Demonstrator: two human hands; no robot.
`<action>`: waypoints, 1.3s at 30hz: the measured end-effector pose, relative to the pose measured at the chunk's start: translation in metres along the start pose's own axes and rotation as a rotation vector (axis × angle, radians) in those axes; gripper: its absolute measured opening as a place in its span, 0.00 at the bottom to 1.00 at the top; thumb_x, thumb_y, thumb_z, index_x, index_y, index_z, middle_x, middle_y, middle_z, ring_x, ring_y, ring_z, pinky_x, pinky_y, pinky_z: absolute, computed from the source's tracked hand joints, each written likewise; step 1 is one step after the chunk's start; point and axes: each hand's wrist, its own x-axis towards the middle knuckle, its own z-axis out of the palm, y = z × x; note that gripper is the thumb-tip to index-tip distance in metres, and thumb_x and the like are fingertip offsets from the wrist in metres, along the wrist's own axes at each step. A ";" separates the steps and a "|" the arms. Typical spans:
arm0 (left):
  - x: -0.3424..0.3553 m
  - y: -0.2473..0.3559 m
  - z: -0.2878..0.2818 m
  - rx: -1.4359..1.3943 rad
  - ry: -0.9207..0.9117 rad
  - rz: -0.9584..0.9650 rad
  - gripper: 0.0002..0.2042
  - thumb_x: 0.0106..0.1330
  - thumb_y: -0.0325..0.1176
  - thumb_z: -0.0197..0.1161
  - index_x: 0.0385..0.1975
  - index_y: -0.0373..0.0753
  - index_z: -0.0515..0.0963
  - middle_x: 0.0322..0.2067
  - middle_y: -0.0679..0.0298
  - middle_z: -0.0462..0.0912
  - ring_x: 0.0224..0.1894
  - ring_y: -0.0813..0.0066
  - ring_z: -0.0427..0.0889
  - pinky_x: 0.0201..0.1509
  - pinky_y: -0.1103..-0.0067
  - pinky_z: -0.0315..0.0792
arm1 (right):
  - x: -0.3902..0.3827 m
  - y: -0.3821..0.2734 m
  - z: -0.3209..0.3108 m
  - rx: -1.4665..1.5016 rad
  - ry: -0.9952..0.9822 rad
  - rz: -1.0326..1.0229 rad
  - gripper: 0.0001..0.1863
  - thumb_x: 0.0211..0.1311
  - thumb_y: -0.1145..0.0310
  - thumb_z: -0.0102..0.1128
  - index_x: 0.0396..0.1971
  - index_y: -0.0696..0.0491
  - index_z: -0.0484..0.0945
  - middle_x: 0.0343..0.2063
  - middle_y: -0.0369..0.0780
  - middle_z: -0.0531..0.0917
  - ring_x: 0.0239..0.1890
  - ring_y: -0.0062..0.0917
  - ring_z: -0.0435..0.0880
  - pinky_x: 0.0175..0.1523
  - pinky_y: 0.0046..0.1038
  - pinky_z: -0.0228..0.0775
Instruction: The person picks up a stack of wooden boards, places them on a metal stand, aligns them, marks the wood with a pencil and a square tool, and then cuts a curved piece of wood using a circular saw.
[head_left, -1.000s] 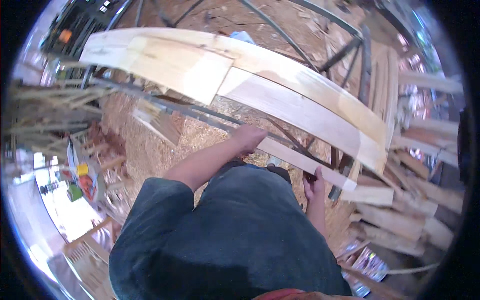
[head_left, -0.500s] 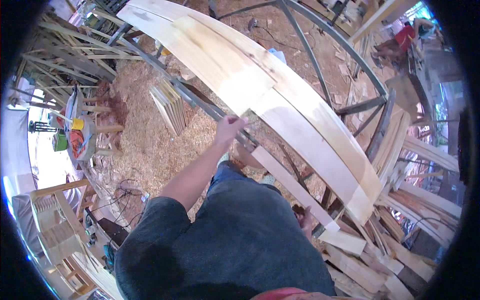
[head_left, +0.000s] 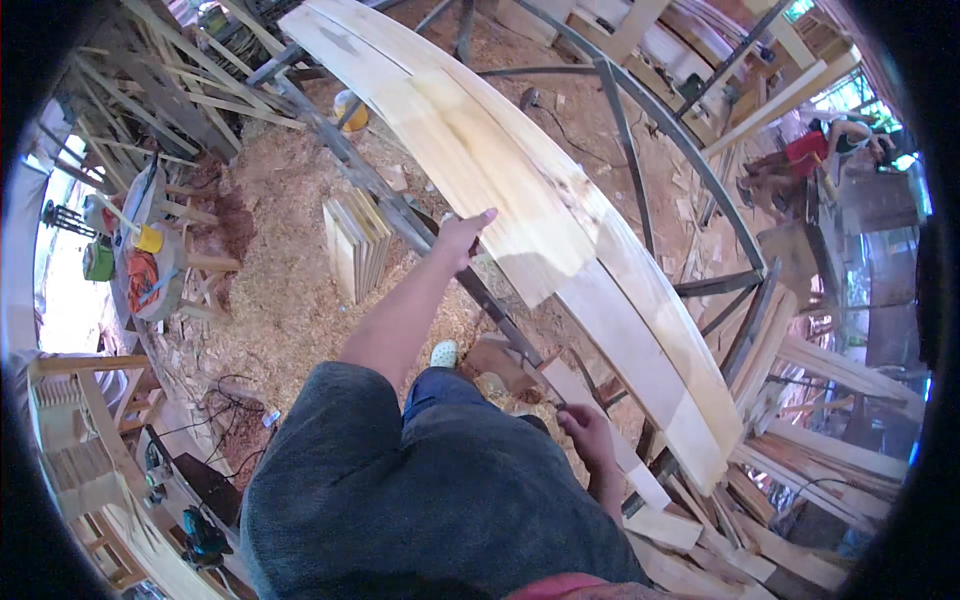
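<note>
Basically all about that long pale wooden plank (head_left: pixel 560 230), curved-looking through the fisheye, running from upper left to lower right across the dark steel frame surface (head_left: pixel 640 110). Long axis diagonal, far end up near the top left, near end down by the right hip. Left hand (head_left: pixel 463 238) stretched out in front, fingers together and flattened against the near edge of the plank, about the middle of its length, thumb side tucked toward the steel rail (head_left: pixel 400 215) just under it. Right hand (head_left: pixel 588 432) lower and closer to the body, curled around what looks like a narrower light wood strip (head_left: pixel 610 435) lying below and beside the big plank; hard to tell if really gripped or just resting, view too squashed there. So: plank ahead and to the right of the left hand, above and beyond the right one. Left hand clearly the one touching it; right hand near its lower end but apart from it. Small upright stack of thin pale boards (head_left: pixel 355 245) on the sawdust floor (head_left: pixel 270 300), off to the left of the left hand, well clear of the plank. More offcuts piled at lower right (head_left: pixel 800 470).
</note>
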 end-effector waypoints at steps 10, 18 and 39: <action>-0.220 -0.072 0.002 -0.255 -0.136 0.094 0.24 0.67 0.28 0.71 0.61 0.31 0.72 0.54 0.54 0.84 0.52 0.63 0.86 0.56 0.71 0.83 | -0.005 -0.081 0.027 1.388 -0.182 0.012 0.18 0.70 0.58 0.62 0.54 0.52 0.77 0.45 0.42 0.85 0.47 0.32 0.86 0.54 0.42 0.79; -0.343 -0.147 -0.025 -0.432 -0.034 0.022 0.22 0.73 0.37 0.65 0.63 0.35 0.74 0.57 0.56 0.82 0.56 0.65 0.84 0.61 0.69 0.79 | -0.112 -0.092 0.024 0.846 -0.166 -0.518 0.36 0.58 0.75 0.65 0.69 0.59 0.66 0.52 0.43 0.83 0.57 0.37 0.82 0.63 0.37 0.74; -0.366 -0.210 -0.369 0.762 0.254 -0.043 0.32 0.60 0.58 0.71 0.57 0.40 0.81 0.40 0.54 0.89 0.43 0.55 0.88 0.52 0.67 0.81 | -0.085 -0.280 0.270 -0.515 -0.354 -0.511 0.24 0.59 0.57 0.68 0.50 0.58 0.84 0.40 0.55 0.88 0.48 0.50 0.88 0.52 0.42 0.78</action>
